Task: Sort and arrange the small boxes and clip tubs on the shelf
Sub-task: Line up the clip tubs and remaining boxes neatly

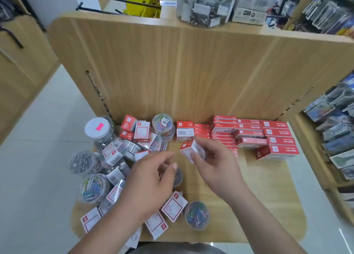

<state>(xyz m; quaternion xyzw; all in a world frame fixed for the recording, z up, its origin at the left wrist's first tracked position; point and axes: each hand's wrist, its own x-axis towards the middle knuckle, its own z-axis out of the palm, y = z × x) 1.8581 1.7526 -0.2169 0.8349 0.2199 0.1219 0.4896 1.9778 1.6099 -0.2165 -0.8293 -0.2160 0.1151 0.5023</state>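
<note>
My right hand (214, 157) grips a small red and white box (189, 148) above the middle of the wooden shelf (264, 186). My left hand (153, 177) hovers just left of it with fingers loosely curled over a clear tub of dark clips (179, 177); whether it holds the tub I cannot tell. Red boxes (268, 136) stand stacked in rows at the back right. Loose white and red boxes (173, 205) and clear clip tubs (93, 188) lie jumbled on the left. A tub of coloured clips (197, 214) sits near the front edge.
A tall jar with a white lid (97, 129) stands at the back left. A stacked tub of coloured clips (163, 125) is against the back panel (182, 71). Hanging packets (335, 138) fill the rack on the right. An upper shelf holds a jar and boxes.
</note>
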